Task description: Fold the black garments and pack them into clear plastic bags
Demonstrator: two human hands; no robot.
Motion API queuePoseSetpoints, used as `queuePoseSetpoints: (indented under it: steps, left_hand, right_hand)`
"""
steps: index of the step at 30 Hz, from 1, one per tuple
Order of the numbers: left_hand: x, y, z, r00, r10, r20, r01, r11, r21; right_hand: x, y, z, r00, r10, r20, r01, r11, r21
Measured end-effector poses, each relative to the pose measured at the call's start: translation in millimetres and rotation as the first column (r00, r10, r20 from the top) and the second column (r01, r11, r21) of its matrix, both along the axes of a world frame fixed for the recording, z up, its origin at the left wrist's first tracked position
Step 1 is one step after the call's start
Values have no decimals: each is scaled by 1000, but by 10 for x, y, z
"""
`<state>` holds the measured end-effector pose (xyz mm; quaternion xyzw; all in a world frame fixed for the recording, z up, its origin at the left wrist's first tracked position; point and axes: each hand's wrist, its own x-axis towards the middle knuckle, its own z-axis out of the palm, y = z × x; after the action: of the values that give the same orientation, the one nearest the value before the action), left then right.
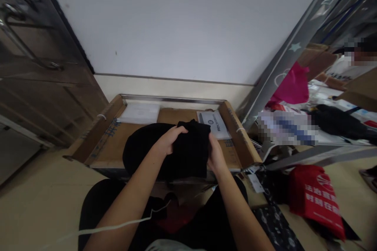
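Note:
A folded black cloth [191,153] is held up between both hands over the front of a cardboard-lined table. My left hand [171,138] pinches its upper left edge, thumb on top. My right hand [216,152] grips the right edge, with the fingers partly hidden behind the fabric. Further black fabric [141,143] lies on the cardboard to the left, beneath my left forearm; whether it is one piece with the held cloth I cannot tell. Behind it rest a stack of white plastic packets [140,113] and a printed clear bag [215,123].
Cardboard walls [235,133] edge the work surface [108,149]. A wooden door with a metal handle [29,53] is at left. To the right stand a cluttered table with a pink bag [294,84] and another person, partly blurred. A red bag [316,200] lies on the floor.

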<state>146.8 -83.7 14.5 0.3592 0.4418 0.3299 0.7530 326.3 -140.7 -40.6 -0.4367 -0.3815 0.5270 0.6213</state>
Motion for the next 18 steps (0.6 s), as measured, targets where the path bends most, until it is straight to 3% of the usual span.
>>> queuePoseSetpoints:
  steps: [2,5,9,12,15,16,18]
  left_hand:
    - [-53,11,37,999,-34,-13,34,998,49]
    - [-91,5,65,978,1,-209,70,941,331]
    - [-57,-88,18,797,326,-509,160,699,697]
    - [-108,-88,-17,734,455,-504,183,582,792]
    - [-401,118,-9,667,557,-494,230,477,848]
    - [-561,230,-5,599,603,-527,309,433,847]
    - [-940,477,-9,411,664,-625,507,403,762]
  right_hand:
    - [-27,-47,132,996,86,-26,-87,996,-32]
    - [-128,-68,218,983,183,-22,-183,982,-34]
    - [-330,-11,153,967,231,-106,-237,971,-42]
    - [-417,35,112,948,218,-230,-244,965,-91]
    - [-395,68,106,922,178,-344,-249,952,-176]
    - [-368,80,105,912,166,-375,-258,943,-210]
    - [-302,104,93,896,151,-417,-278,924,-262]
